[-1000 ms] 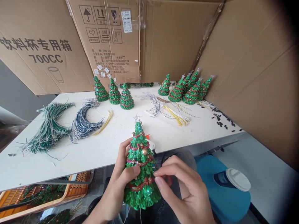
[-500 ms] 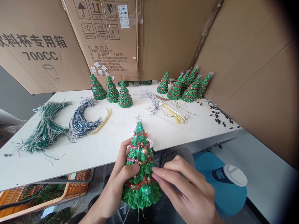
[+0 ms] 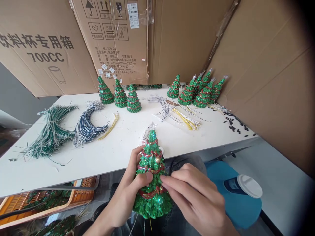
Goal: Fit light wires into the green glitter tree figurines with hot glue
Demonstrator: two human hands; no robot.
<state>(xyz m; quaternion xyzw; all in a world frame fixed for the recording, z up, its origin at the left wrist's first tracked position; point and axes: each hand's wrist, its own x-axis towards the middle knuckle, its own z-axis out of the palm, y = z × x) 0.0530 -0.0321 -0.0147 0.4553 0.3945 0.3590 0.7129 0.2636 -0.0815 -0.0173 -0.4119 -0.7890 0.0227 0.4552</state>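
Observation:
A glittery green miniature Christmas tree (image 3: 153, 157) stands upright over my lap, with a clear star on its tip, red garlands and a gold bauble. Thin wires (image 3: 144, 226) hang from under its base. My left hand (image 3: 130, 188) is wrapped around its left side, thumb across the front, other fingers hidden behind. At the right side, my right hand (image 3: 197, 196) has thumb and forefinger pinched together against the branches. Whatever may be between those fingertips is too small to make out. Behind the tree, a white object (image 3: 144, 136) with dark print is mostly covered.
Green wires (image 3: 50, 131), blue-and-white wires (image 3: 86, 129) and yellow wires (image 3: 185, 118) lie on the white table (image 3: 118, 154). Small trees (image 3: 134, 101) stand at the back, before cardboard boxes (image 3: 182, 39). Black pieces (image 3: 231, 123) lie right. A lidded cup (image 3: 248, 186) rests on a blue stool (image 3: 233, 213).
The view has shifted slightly, and the tree sits a little further right in it. My right fingertips stay pinched at the tree's side. My left hand keeps its hold.

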